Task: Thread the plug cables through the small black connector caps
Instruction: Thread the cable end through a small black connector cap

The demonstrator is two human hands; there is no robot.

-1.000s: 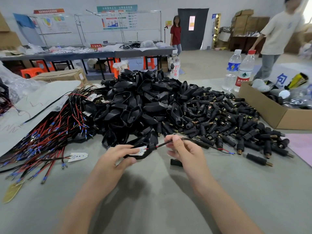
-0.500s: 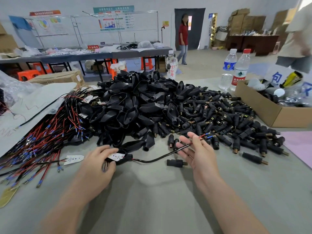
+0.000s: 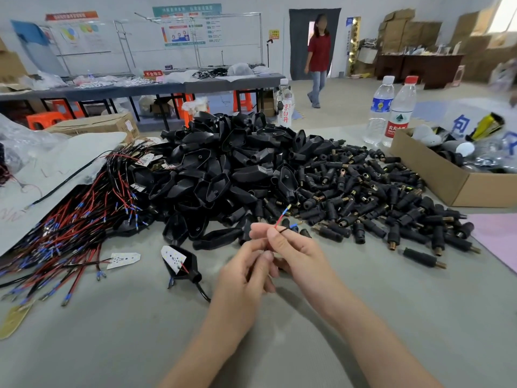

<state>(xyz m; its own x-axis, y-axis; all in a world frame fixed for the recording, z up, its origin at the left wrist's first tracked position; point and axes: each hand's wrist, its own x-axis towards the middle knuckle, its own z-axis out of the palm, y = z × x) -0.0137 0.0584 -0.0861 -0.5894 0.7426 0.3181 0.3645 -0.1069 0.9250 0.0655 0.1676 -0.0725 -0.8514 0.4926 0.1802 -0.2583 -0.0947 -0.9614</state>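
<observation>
Thin black plug cable (image 3: 282, 226), its red and black wire ends pointing up, is pinched by the fingertips of the right hand (image 3: 296, 253). The left hand (image 3: 243, 275), fingers curled, pinches it just below.

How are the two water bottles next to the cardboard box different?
The white-capped bottle has a blue label, and the red-capped bottle has a red and white label. The caps differ too: one is white, the other red. The red-capped bottle stands closer to the cardboard box. Both are clear plastic and stand upright, side by side, on the table.
</observation>
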